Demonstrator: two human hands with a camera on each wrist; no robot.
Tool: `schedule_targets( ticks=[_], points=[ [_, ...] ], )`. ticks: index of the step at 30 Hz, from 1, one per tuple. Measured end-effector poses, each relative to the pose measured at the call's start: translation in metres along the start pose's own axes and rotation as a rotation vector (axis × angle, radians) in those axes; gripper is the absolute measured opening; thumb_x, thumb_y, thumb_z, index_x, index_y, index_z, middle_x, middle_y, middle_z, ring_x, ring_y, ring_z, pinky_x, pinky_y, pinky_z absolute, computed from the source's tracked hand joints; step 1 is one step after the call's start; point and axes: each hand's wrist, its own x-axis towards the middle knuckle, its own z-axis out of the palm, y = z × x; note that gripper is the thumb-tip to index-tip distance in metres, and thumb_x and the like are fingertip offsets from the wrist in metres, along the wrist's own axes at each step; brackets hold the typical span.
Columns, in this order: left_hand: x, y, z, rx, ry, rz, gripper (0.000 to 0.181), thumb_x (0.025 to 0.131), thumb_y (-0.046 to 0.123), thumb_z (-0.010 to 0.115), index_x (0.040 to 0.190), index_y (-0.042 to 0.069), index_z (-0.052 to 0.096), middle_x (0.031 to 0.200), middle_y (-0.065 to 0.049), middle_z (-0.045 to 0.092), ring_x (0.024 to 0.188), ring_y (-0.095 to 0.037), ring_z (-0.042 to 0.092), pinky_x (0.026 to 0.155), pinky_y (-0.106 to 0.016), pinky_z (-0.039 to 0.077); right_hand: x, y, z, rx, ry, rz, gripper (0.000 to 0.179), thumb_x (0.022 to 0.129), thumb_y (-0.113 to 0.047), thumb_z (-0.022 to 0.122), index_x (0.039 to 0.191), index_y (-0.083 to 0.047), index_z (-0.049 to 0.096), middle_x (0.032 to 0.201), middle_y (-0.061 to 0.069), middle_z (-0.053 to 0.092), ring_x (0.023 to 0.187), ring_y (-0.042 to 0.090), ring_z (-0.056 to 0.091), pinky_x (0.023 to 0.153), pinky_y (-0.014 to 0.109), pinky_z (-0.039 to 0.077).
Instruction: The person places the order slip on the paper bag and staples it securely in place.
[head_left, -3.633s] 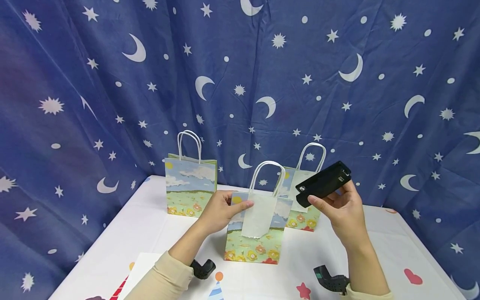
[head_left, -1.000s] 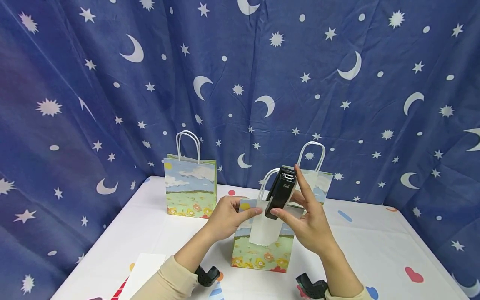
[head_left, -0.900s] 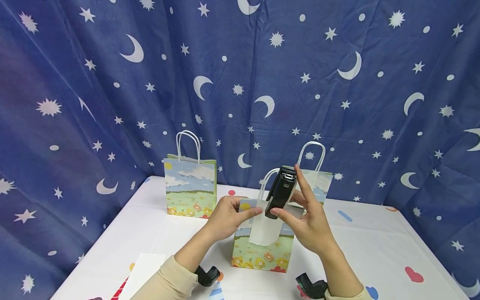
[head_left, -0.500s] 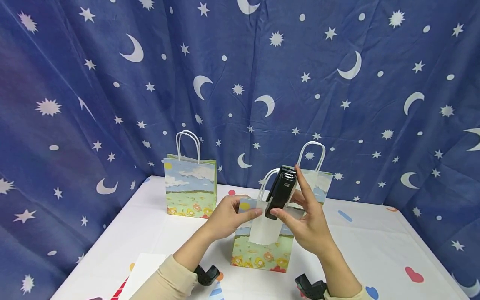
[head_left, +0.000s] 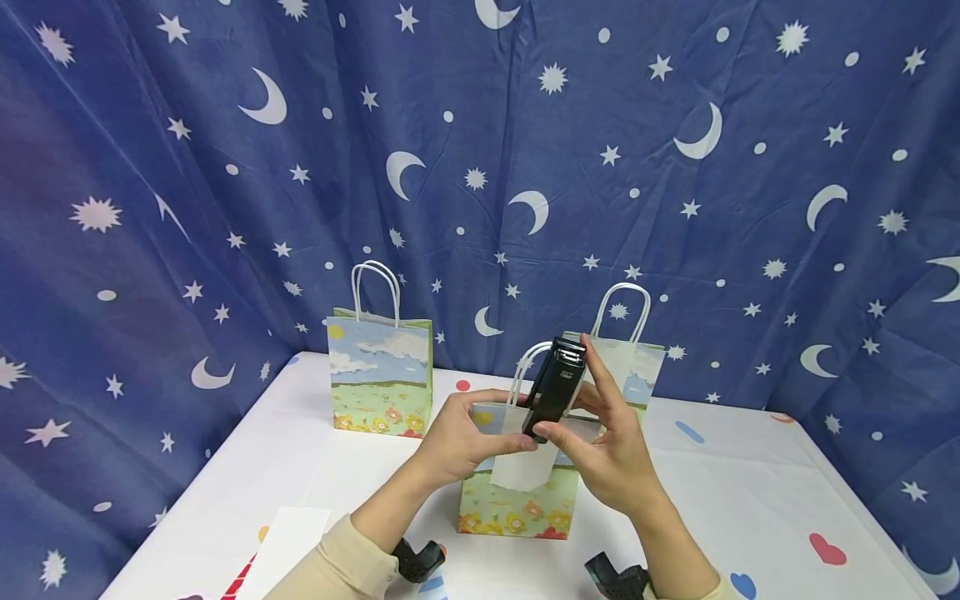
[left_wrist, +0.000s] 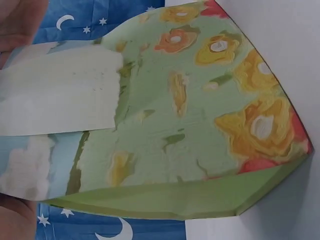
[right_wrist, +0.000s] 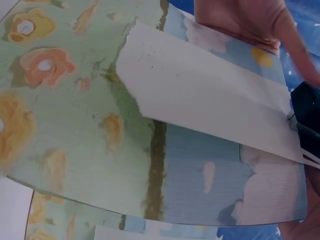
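Note:
A small paper bag (head_left: 517,517) with a meadow and sky print stands upright at the table's middle. Down its front hangs a white paper strip (head_left: 521,471) with a ragged lower end; the right wrist view shows this strip (right_wrist: 200,92) reaching the top edge. My left hand (head_left: 457,437) grips the bag's upper left part, thumb across the front and fingers behind. In my right hand (head_left: 611,454) is a black stapler (head_left: 557,387), held tilted between thumb and forefinger, its lower end at the strip's top near the white handles. The stapler's mouth is hidden in the head view.
Another printed bag (head_left: 378,367) stands at the back left. Behind my right hand is a third bag (head_left: 651,367), partly covered. A blank white sheet (head_left: 281,550) lies at front left on the patterned white tablecloth (head_left: 720,492); a blue starry curtain (head_left: 465,125) hangs behind.
Since the earliest frame my right hand has brought the stapler left onto the bag's top edge. In the last half second my left thumb has slid right beneath the stapler; bag and stapler shifted slightly left.

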Motion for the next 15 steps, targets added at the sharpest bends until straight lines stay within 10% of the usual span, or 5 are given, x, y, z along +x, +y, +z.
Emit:
schedule_targets(
  ticks=[9, 15],
  points=[
    [-0.0019, 0.0024, 0.0047, 0.037, 0.070, 0.019, 0.043, 0.080, 0.031, 0.091, 0.120, 0.026, 0.078, 0.133, 0.004, 0.071, 0.073, -0.010, 0.046, 0.060, -0.024, 0.043, 0.0003, 0.0022, 0.0013, -0.028, 0.006, 0.026, 0.086, 0.082, 0.006, 0.082, 0.156, -0.012, 0.042, 0.113, 0.011, 0.077, 0.102, 0.008, 0.071, 0.101, 0.019, 0.050],
    [-0.0020, 0.0001, 0.0042, 0.046, 0.073, 0.030, 0.042, 0.082, 0.029, 0.090, 0.121, 0.024, 0.078, 0.134, 0.003, 0.071, 0.077, -0.006, 0.051, 0.062, -0.023, 0.045, 0.0004, 0.0020, -0.0026, -0.049, -0.021, 0.110, 0.060, 0.082, -0.003, 0.087, 0.135, -0.017, 0.063, 0.114, -0.001, 0.075, 0.102, 0.010, 0.070, 0.103, 0.027, 0.049]
  ],
)
